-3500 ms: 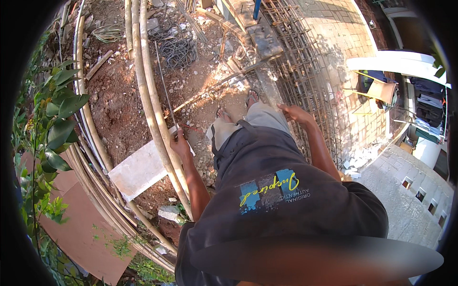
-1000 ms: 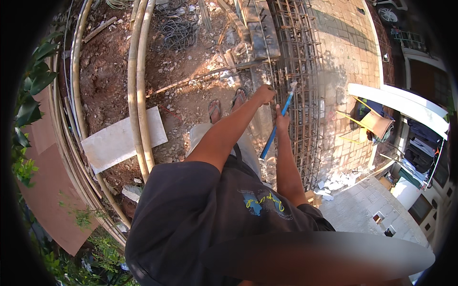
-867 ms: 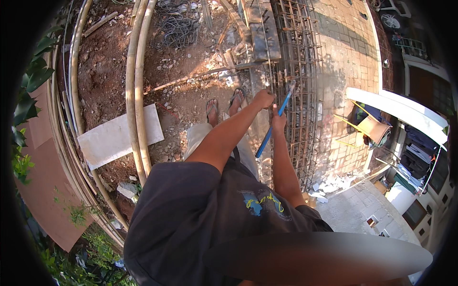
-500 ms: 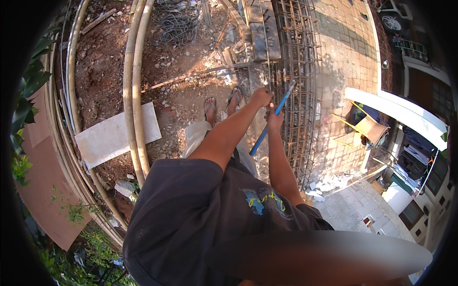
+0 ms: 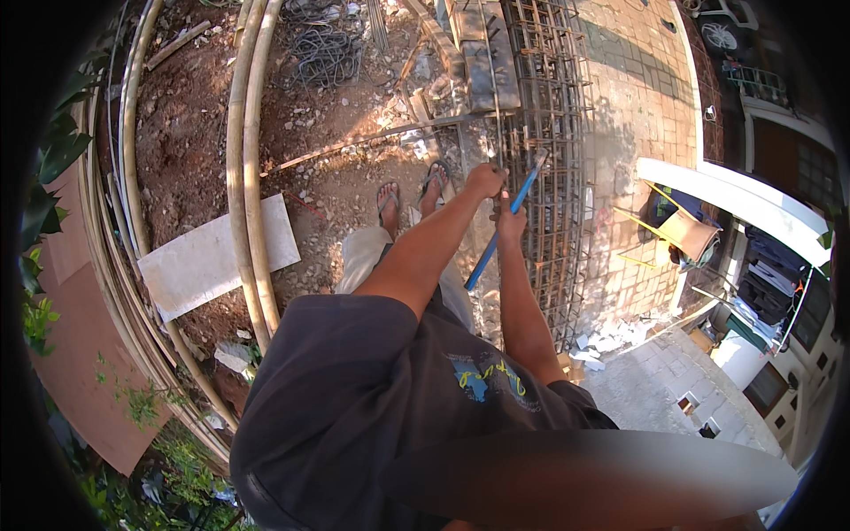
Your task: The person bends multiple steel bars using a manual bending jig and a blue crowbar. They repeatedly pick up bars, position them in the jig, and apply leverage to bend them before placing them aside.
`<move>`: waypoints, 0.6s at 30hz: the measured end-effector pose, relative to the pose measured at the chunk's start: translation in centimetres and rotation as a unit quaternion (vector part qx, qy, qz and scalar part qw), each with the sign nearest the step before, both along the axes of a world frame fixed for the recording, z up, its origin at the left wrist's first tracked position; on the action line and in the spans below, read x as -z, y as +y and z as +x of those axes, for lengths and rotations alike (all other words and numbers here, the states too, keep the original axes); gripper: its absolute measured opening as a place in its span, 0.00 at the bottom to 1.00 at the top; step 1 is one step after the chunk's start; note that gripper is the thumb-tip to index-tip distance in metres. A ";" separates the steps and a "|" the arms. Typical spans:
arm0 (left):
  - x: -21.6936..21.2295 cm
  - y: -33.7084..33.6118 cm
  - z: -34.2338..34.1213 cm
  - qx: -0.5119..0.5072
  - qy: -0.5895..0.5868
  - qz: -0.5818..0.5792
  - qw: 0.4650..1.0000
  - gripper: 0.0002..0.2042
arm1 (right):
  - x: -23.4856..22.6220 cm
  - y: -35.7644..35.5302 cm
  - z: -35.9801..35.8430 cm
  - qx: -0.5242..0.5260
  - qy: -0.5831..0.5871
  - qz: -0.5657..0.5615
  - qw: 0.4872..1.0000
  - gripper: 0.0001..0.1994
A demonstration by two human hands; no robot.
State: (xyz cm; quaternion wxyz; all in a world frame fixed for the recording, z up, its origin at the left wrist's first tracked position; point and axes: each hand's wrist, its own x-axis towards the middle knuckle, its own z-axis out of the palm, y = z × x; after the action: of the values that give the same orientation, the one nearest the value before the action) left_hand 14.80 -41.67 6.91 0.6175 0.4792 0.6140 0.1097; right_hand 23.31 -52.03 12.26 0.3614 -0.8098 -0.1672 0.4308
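Observation:
A long blue bar with a bare metal tip point(image 5: 484, 260) slants upward to the right. My right hand point(image 5: 511, 226) is closed around its middle, and the tip lies over the cage of tied steel bars point(image 5: 549, 230). Just to the left, my left hand point(image 5: 484, 180) has its fingers closed where a thin steel rod point(image 5: 498, 124) runs down to it. That rod passes over a dark board with upright pegs point(image 5: 485, 75). The two hands are close together, and their fingertips partly hide the rod's near end.
Two bamboo poles point(image 5: 237, 159) cross the reddish soil on the left, over a pale flat sheet point(image 5: 195, 265). A thin wooden strip point(image 5: 354, 142) lies ahead of my feet. A tangle of wire point(image 5: 328, 57) sits farther off. Brick paving point(image 5: 624, 115) borders the steel cage, near a yellow-framed chair point(image 5: 686, 232).
Both hands keep nearly the same place and grip, with the blue bar at almost the same slant. The whole view has shifted slightly.

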 end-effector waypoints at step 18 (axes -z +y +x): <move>-3.3 0.6 -1.3 0.031 -0.003 0.060 0.998 0.19 | -11.5 -4.8 6.1 -0.195 -0.124 -0.153 0.961 0.30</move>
State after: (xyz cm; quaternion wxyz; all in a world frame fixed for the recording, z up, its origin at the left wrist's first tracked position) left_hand 13.50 -41.10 10.26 0.5925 0.5341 0.5892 0.1284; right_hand 29.45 -56.85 23.72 0.1185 -0.8541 -0.2977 0.4097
